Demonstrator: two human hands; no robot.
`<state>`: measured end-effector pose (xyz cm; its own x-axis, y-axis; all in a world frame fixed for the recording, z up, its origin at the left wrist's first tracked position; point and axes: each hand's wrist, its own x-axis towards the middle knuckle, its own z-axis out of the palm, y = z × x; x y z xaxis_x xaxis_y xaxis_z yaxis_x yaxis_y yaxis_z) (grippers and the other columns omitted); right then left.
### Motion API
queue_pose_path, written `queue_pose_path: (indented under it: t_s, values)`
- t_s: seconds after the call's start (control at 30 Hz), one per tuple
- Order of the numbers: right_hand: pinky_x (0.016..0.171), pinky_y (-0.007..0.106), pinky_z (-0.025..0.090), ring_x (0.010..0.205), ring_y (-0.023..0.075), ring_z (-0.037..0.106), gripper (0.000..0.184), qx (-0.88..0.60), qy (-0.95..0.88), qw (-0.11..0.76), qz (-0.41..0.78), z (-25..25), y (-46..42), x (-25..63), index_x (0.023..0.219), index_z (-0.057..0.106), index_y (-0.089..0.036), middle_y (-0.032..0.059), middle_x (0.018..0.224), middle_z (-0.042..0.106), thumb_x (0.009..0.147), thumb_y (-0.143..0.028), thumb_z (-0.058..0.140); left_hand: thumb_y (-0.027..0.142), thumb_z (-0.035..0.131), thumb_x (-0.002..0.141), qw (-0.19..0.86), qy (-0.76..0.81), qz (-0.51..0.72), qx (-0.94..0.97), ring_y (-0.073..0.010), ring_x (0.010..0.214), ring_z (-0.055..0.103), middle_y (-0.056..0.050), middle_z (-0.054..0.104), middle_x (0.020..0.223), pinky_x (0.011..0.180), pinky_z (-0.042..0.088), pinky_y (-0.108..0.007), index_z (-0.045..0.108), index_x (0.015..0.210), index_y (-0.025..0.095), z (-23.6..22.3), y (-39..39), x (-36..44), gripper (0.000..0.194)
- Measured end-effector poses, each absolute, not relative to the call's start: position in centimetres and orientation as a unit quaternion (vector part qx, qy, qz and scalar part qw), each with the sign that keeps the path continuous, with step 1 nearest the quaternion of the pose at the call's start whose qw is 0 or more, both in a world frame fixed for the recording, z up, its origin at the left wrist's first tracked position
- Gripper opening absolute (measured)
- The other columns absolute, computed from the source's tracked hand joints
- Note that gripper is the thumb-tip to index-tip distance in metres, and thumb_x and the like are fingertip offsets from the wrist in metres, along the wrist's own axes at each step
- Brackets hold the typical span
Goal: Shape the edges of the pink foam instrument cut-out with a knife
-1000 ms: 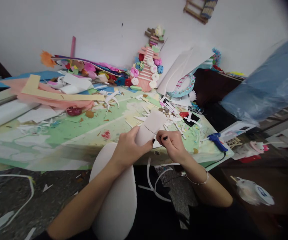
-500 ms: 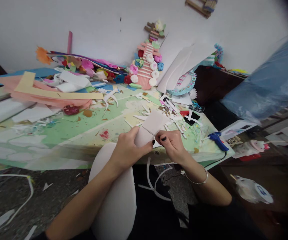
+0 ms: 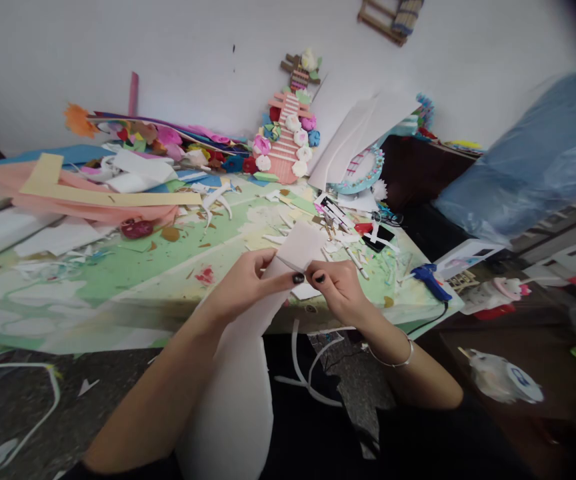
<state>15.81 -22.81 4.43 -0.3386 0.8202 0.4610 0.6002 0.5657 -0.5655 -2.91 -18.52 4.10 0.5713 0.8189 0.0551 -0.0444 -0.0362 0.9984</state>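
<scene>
White, long-necked, foam-like board (image 3: 243, 400) is lying at six o'clock, the left hand (image 3: 247, 283) pinching its neck (image 3: 301, 245) while the right hand (image 3: 339, 287) is pressing its fingertips together at the neck's three-o'clock edge, on what I can't tell, so keeping that neck unbent seems wise.

The white board (image 3: 249, 331) is smooth and matt, apparently foam or stiff card, though blur leaves this unsure. The blue bag (image 3: 528, 163) is thin, glossy, crinkled plastic; the glue gun (image 3: 432, 280) is smooth plastic. The bracelet (image 3: 397, 365) is shiny metal. The flowers (image 3: 293, 123) look like matt paper, the hanging frame (image 3: 382, 25) wood, and the wall (image 3: 183, 53) matt.
</scene>
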Motion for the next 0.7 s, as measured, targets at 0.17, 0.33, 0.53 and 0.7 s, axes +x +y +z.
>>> queue_pose_path:
  t_s: [0.17,0.33,0.53,0.7]
  values:
    - [0.051,0.025,0.024,0.048,0.0082,0.033,0.057,-0.451,-0.790,0.383,0.163,4.4,-22.9,16.3,0.059,0.043,-0.018,-0.0043,0.051,0.034,0.096,-0.058,0.026,0.036,0.078,0.062,0.757,0.228,0.293,0.537,-0.0161,0.043,0.059,-0.003,0.065,0.064,0.038,0.044,-0.025,0.067,0.084,0.016,4.1,-17.2,-2.6,0.032]
    - [0.050,0.025,0.024,0.047,0.0075,0.033,0.056,-0.447,-0.786,0.396,0.159,4.4,-22.9,16.6,0.058,0.044,-0.018,-0.0046,0.050,0.033,0.096,-0.056,0.029,0.037,0.077,0.066,0.783,0.227,0.274,0.510,-0.0137,0.045,0.061,-0.004,0.067,0.060,0.040,0.044,-0.020,0.066,0.082,0.011,3.7,-17.2,-2.4,0.033]
    - [0.050,0.024,0.025,0.047,0.0067,0.034,0.052,-0.427,-0.797,0.396,0.162,4.3,-22.6,16.5,0.063,0.052,-0.017,-0.0048,0.051,0.037,0.098,-0.050,0.032,0.033,0.077,0.069,0.795,0.220,0.255,0.504,-0.0096,0.045,0.060,-0.003,0.070,0.068,0.041,0.045,-0.017,0.069,0.098,0.012,3.8,-17.3,-2.3,0.037]
    - [0.050,0.024,0.023,0.047,0.0065,0.033,0.050,-0.432,-0.798,0.396,0.142,4.2,-22.5,16.4,0.059,0.043,-0.018,-0.0044,0.051,0.036,0.098,-0.048,0.034,0.033,0.078,0.068,0.816,0.213,0.243,0.479,-0.0107,0.044,0.061,-0.002,0.069,0.063,0.042,0.046,-0.018,0.068,0.095,0.012,3.4,-17.1,-2.3,0.036]
